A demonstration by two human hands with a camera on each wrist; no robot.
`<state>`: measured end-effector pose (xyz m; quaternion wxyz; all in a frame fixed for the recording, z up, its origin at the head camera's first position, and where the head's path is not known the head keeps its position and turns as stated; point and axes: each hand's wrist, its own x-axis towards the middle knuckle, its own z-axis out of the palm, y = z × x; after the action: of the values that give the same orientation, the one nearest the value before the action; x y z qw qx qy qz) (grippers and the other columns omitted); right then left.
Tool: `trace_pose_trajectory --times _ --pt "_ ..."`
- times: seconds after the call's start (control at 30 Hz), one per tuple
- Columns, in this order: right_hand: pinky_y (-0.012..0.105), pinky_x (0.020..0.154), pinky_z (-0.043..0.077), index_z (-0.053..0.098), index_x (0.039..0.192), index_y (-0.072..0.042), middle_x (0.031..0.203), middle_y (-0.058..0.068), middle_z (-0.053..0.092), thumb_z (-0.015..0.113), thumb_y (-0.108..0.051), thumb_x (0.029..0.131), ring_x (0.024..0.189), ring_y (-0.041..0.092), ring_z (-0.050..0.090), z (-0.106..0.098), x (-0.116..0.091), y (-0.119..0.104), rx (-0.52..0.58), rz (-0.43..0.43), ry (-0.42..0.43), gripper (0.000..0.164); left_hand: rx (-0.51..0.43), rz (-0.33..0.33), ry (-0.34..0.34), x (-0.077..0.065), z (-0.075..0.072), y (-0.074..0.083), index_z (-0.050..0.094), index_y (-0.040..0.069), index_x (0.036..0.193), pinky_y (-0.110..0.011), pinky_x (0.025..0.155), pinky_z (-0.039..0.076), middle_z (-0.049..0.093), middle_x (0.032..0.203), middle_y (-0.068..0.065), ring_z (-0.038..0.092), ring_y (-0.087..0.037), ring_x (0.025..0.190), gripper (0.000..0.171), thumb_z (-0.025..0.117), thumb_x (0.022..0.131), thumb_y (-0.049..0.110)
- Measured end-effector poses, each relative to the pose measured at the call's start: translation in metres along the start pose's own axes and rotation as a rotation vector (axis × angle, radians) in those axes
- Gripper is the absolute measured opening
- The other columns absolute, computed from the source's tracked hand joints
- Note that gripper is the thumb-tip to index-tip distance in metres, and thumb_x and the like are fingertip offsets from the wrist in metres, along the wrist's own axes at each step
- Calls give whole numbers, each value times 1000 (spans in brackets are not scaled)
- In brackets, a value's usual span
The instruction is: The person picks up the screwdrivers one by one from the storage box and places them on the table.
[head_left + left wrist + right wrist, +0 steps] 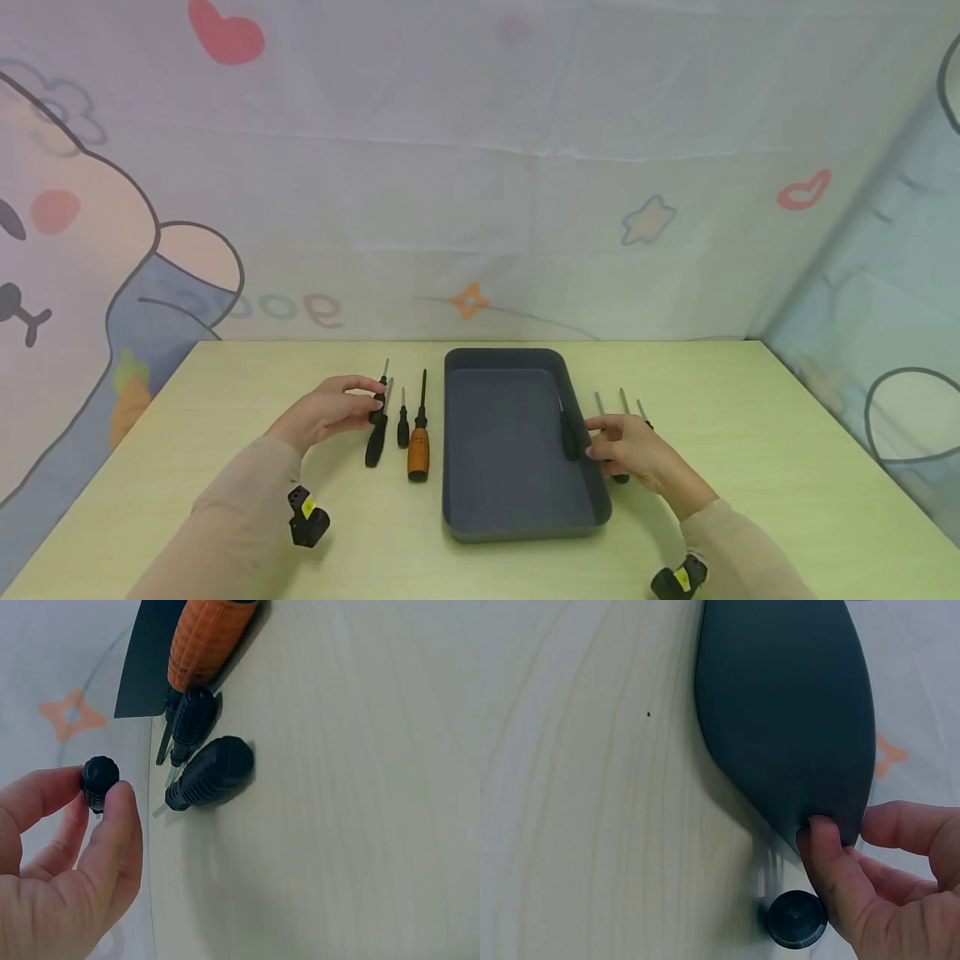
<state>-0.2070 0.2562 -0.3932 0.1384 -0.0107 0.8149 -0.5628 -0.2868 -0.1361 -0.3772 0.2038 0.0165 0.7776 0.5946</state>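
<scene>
My left hand (345, 407) pinches a small black screwdriver (99, 780) by its handle, between thumb and fingers, shaft pointing away toward the back. Beside it on the table lie a black screwdriver (377, 442), a smaller black one (403, 429) and one with an orange handle (418, 454). At the right wall of a dark grey tray (517, 533) is my right hand (630, 450), thumb and fingertips right at the rim; whether they grip it I cannot tell. Inside the tray, along that wall, lies a black screwdriver (570, 437).
Right of the tray, several screwdrivers lie partly hidden beneath my right hand; their metal shafts (624, 401) show behind it, and one round handle end (796, 919) shows in the right wrist view. A printed cloth (420, 208) hangs at the table's back edge.
</scene>
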Motion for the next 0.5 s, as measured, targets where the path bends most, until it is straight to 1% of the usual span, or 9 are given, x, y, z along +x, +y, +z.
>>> trace_pose_trajectory --times 0.13,0.2,0.37,0.5 --pt "35 67 51 36 132 16 97 16 57 57 3 86 78 17 57 0 0 1 -6 -2 0 52 56 8 17 -2 0 -2 47 -10 124 -30 73 52 54 109 -19 60 -17 82 37 55 89 -1" --pt "35 67 51 36 132 16 99 17 57 58 3 86 79 18 57 0 0 1 -11 -3 1 53 84 7 28 -3 0 -3 48 -11 121 -29 71 52 54 111 -21 61 -16 81 35 56 88 -1" --pt "36 69 51 36 132 15 101 18 57 58 3 86 81 18 57 1 -1 0 -12 -1 4 53 123 -1 59 -5 -1 -7 49 -12 117 -27 68 51 54 105 -19 58 -12 73 33 56 87 -2" --pt "35 68 51 36 133 15 102 19 56 58 3 86 81 18 57 1 -1 0 -7 2 3 53 138 -5 81 -5 -3 -12 50 -12 115 -27 66 50 51 103 -17 54 -13 71 31 56 86 -3"
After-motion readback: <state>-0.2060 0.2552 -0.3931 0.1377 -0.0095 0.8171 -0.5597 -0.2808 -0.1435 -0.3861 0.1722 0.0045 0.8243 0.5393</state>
